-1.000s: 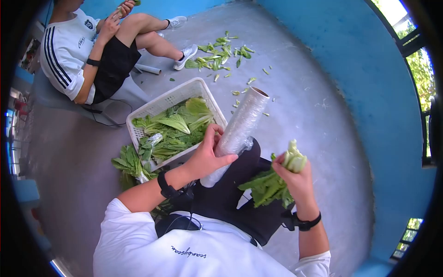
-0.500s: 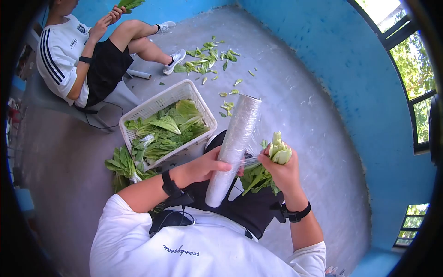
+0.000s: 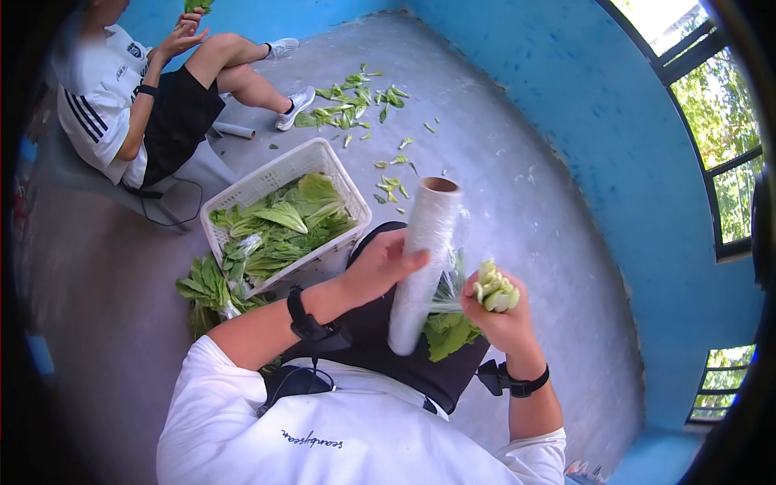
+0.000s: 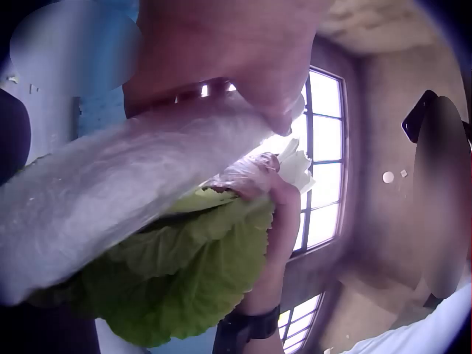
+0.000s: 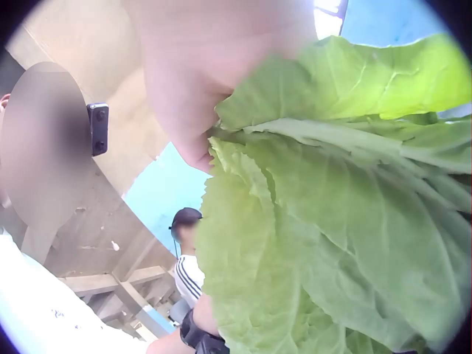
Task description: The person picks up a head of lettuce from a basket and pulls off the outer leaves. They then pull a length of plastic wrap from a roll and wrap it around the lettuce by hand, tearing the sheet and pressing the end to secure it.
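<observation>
Your wrap roll (image 3: 424, 279) has come closer to the bunch of greens (image 3: 495, 293)

Compared with a second ago, when a wide gap lay between your two hands, the roll now stands just beside the greens. Since half a second ago, its lower end has swung toward the greens, so the roll looks steeper, and its hollow top now shows more clearly. A band of clear wrap (image 3: 447, 306) stretches from roll to bunch; it was already taut half a second ago.

Your left hand (image 3: 384, 267) grips the roll, thumb across the near side and fingers behind it, closer to the top end than in the last frame. Your right hand (image 3: 509, 319) is closed round the bunch, with the cut stalk ends poking up and the leaves (image 3: 449, 333) hanging below, over your dark trousers (image 3: 453, 384). From your right wrist, those leaves fill much of the view.

Beyond your left arm, the white basket (image 3: 275, 176) of greens sits on the floor (image 3: 558, 323), as before, with another bunch (image 3: 206, 283) just beside it. Loose leaves (image 3: 347, 109) lie scattered farther off. The other person (image 3: 182, 109), seated near the basket, holds a leaf (image 3: 199, 6) that has shifted since the last frame.
</observation>
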`<state>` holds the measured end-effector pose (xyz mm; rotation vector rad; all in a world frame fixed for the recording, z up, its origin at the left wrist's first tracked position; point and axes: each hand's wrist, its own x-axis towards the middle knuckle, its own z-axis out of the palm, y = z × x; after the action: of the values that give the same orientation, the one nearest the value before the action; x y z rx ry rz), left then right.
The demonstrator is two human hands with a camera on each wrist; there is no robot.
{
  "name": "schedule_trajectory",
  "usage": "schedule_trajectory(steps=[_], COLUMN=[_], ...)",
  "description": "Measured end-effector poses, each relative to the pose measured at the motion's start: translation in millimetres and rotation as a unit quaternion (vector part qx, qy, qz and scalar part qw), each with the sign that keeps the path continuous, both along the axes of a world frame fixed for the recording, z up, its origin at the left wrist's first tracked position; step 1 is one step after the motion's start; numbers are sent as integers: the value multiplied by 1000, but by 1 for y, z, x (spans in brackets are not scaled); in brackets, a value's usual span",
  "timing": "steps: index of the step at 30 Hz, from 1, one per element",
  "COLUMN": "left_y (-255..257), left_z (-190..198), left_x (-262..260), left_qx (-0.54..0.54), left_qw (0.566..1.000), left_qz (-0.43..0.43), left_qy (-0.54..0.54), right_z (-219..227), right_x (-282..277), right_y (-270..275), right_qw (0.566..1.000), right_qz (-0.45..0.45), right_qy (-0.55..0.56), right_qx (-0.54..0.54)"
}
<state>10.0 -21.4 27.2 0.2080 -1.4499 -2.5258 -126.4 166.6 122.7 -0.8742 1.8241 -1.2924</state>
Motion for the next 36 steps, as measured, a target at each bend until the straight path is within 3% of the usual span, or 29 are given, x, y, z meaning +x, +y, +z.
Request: schedule_trajectory(steps=[4, 10, 12, 14, 18, 21, 25, 27, 36], left_y=[15, 24, 34, 38, 40, 38, 52, 59, 70], left_z=[-18, 20, 16, 20, 32, 41, 51, 53, 48], left_x=[12, 4, 0, -1, -10, -12, -12, -7, 7], left_qx=[179, 372, 236, 120, 148, 277, 179, 123, 121], left_qw=[981, 913, 967, 993, 984, 953, 967, 970, 970], left_qz=[2, -141, -81, -19, 100, 109, 177, 208, 209], left_qy=[80, 89, 42, -8, 10, 48, 19, -19, -44], right_z=[5, 15, 17, 16, 13, 20, 24, 11, -12], right_x=[-12, 4, 10, 10, -8, -9, 10, 16, 31], right_y=[18, 30, 33, 34, 41, 50, 47, 50, 48], right_qw=[1000, 1000, 997, 994, 983, 986, 979, 973, 953], right_qz=[-5, -8, 11, -1, -152, -107, -35, -44, -52], right_qy=[-14, 21, 69, 108, 94, 123, 192, 220, 299], right_qx=[-16, 11, 21, 19, -42, 35, 61, 48, 30])
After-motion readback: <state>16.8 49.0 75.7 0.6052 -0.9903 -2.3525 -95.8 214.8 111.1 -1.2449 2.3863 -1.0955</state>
